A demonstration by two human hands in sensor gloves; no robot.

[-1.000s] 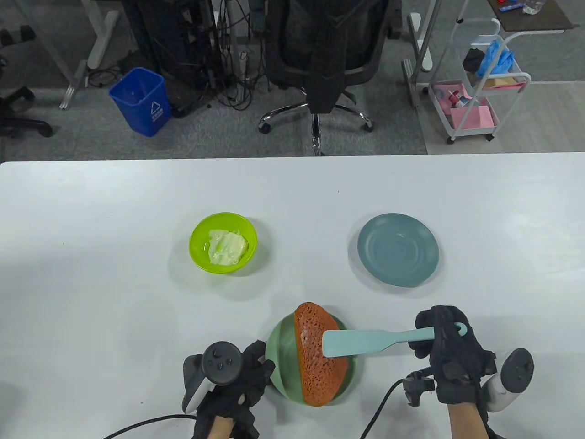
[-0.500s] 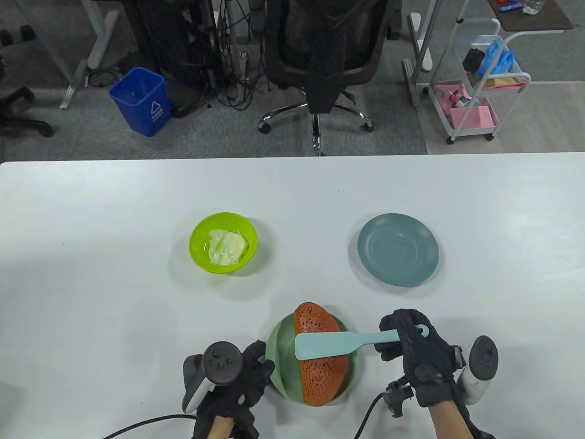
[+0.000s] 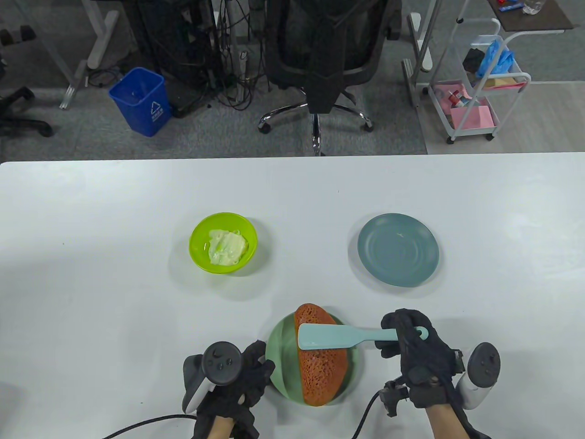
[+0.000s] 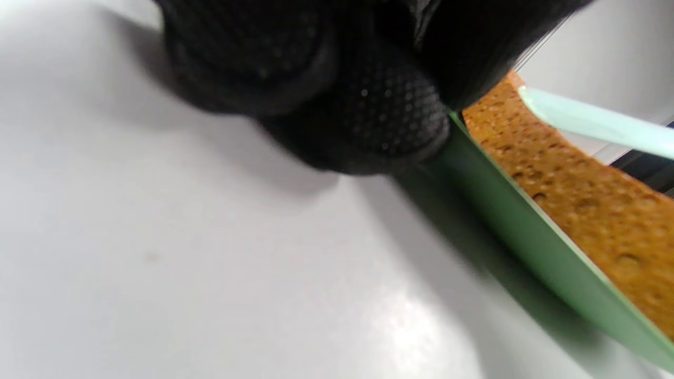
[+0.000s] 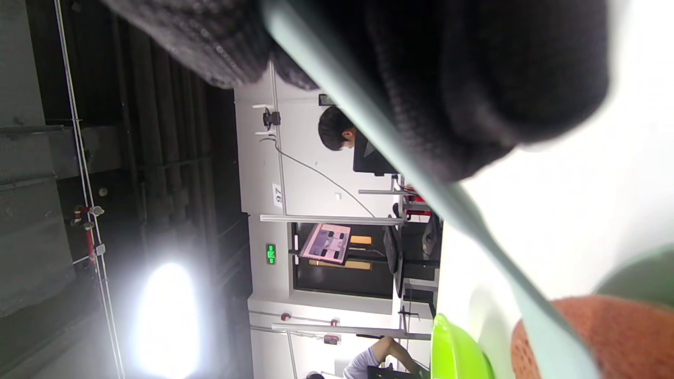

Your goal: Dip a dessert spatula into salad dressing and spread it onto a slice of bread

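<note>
The right hand (image 3: 418,352) grips the handle of the dessert spatula (image 3: 340,336), and its flat blade lies across the far part of the bread slice (image 3: 320,370), so the spreading looks under way, though I see no dressing on the bread yet. The left hand (image 3: 237,375) rests curled against the near-left rim of the green plate (image 3: 281,352) under the bread. The lime bowl (image 3: 196,249), far left on the bench (image 3: 91,297), holds pale salad dressing (image 3: 226,247); the blue plate (image 3: 397,256) holds nothing.

The blue bin (image 3: 139,101) at the upper left of the table view bears a white recycling triangle with small characters beneath, too small to read. In the right wrist view, a sideways tag (image 5: 277,195) on a white wall at centre reads "87". A small green sign (image 5: 271,253) just below it is illegible.
</note>
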